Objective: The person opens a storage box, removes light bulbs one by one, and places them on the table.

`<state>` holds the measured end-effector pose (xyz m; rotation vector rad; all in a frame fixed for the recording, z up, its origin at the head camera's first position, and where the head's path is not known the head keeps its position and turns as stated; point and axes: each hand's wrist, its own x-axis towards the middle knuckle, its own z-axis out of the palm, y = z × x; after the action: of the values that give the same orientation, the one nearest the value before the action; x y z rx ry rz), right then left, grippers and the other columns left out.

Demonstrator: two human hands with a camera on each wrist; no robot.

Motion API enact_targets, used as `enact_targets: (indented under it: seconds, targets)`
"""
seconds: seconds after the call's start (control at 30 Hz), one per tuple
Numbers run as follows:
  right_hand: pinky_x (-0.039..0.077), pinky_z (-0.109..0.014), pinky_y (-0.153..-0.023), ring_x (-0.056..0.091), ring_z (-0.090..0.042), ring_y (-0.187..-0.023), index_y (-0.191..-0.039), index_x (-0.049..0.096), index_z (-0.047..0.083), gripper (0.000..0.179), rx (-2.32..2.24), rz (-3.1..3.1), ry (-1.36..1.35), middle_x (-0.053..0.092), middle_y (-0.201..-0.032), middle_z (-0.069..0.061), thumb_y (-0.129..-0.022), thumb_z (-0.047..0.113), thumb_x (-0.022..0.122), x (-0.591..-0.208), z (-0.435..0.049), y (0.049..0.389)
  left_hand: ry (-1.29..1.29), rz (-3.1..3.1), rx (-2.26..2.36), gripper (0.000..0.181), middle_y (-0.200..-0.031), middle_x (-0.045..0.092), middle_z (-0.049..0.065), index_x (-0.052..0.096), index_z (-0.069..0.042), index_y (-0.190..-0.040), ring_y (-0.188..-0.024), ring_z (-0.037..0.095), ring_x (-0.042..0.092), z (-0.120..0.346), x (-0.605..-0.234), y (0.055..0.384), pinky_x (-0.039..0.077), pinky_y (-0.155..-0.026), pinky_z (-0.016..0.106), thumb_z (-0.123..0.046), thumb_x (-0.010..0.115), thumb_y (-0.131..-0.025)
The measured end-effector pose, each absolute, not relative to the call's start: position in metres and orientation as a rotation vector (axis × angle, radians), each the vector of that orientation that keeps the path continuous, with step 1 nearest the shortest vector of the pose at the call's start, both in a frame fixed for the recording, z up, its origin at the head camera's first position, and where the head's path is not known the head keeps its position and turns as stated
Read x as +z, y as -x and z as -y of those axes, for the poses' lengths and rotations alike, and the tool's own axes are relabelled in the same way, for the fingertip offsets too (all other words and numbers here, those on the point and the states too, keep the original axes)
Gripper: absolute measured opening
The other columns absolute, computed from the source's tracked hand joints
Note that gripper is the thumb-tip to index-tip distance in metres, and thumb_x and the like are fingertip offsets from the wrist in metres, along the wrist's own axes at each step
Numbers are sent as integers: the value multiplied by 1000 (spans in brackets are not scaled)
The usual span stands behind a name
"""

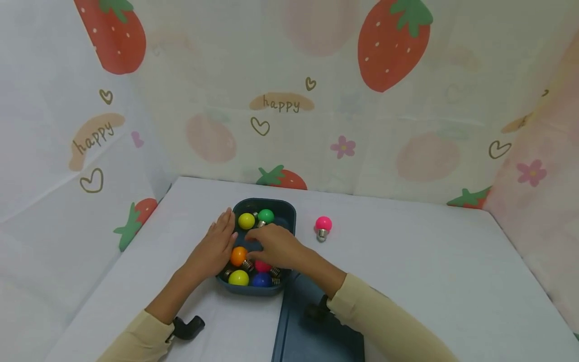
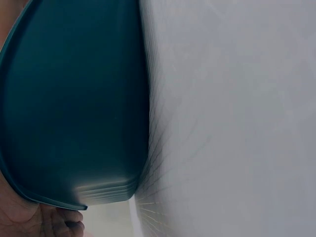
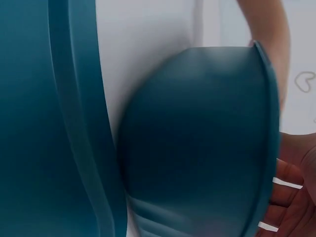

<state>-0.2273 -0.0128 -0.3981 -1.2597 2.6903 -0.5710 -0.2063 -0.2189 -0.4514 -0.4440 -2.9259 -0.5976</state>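
Six light bulbs [image 1: 246,221] show in one bin [image 1: 253,290], one pink bulb [image 1: 323,224] outside. Left hand [image 1: 210,250] has straight fingers; right hand's [image 1: 279,246] curve, released. White tabletop [image 1: 429,271], strawberry-print backdrop [image 1: 271,60].

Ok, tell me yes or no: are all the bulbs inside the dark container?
No, one pink bulb lies on the white table, to the right of the dark container.
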Motion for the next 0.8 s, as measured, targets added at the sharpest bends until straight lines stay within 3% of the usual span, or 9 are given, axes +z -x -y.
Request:
enact_targets:
  seconds: [0.43,0.7,0.8]
  targets:
    - [56,-25,-87,68,-13,-103,-128,69,12,40,-435,-2735,1192,73,-119,0,-95,34,74,-414,30,231,447,2925,-607,58,-167,13,23,20,9,-157,-154,40,14,219,-454,208,17,-120,59,-24,36,-112]
    - [55,-19,-76,66,-6,-85,-124,69,12,39,-428,-2725,1181,75,-110,2,-93,35,75,-425,37,234,441,2927,-617,59,-167,13,24,19,10,-157,-153,42,15,218,-453,207,17,-120,59,-22,38,-111]
    - [53,-17,-70,62,-5,-77,-121,70,12,37,-457,-2715,1178,74,-100,4,-93,35,75,-427,39,234,437,2926,-612,59,-167,13,24,19,10,-157,-153,41,15,219,-453,207,17,-120,59,-22,38,-111]
